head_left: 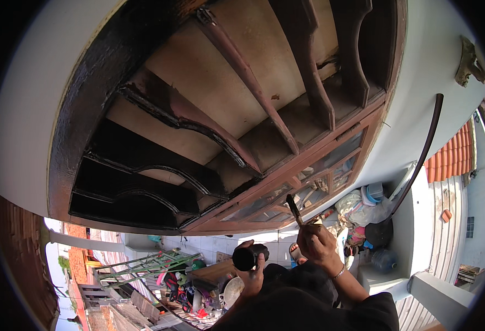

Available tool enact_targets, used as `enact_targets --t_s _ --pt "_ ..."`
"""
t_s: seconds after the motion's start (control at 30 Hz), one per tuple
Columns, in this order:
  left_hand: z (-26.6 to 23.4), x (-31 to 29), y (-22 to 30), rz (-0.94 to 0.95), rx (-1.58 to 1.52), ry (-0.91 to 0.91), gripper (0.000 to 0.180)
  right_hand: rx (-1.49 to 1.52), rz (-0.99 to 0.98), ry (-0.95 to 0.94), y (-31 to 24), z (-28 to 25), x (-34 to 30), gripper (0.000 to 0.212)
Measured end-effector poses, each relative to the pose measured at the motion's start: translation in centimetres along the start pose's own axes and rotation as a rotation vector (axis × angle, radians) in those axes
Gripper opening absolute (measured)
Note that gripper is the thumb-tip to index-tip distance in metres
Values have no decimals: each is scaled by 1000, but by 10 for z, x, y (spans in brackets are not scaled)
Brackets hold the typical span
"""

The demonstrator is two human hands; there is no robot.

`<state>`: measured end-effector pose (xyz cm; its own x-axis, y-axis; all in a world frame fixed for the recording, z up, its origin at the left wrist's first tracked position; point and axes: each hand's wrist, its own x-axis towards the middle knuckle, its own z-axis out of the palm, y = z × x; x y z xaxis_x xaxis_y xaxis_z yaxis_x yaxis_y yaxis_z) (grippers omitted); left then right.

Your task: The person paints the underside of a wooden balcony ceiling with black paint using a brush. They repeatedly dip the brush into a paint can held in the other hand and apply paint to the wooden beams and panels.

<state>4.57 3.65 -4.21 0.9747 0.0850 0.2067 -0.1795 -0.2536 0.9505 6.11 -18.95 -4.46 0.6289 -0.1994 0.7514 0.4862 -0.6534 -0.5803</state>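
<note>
My left hand [253, 280] is wrapped round a small dark round container [244, 258]; its inside looks black. In my right hand [318, 245], a paintbrush [294, 210] points up and away, its bristles dark. Above and ahead of both hands is a wooden frame with curved slats [242, 74]. The slats and border at the left [135, 140] are coated glossy black, while those at the right are dull reddish brown. The brush tip appears in front of the lower glass panes [308, 196]; I cannot tell whether it touches them.
A pale wall [413, 60] surrounds the frame, with a dark pipe [425, 143] at the right. Bags [358, 208] and a large water bottle [384, 260] lie below right. A green metal rack [143, 268], a pale round basin [232, 292] and clutter stand below left.
</note>
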Motion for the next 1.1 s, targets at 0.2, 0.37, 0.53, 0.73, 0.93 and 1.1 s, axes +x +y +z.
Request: enact_targets --t_s 0.2,0.37,0.53,0.73,0.93,1.1 --pt "8 -23 -13 -94 189 -101 46 -3 822 254 34 -42 -53 10" --pt "32 -23 -16 -95 82 -140 41 565 1137 585 56 -64 -63 13" --pt "45 -26 -40 -41 154 -93 42 648 1268 402 55 -84 -68 13" --pt "39 -45 -84 -125 210 12 31 1158 1326 364 38 -80 -51 6" --pt "42 -37 -70 -60 219 164 40 1227 1266 226 14 -51 -6 10" --pt "29 -35 -64 -108 204 285 40 1507 1210 290 17 -16 30 15"
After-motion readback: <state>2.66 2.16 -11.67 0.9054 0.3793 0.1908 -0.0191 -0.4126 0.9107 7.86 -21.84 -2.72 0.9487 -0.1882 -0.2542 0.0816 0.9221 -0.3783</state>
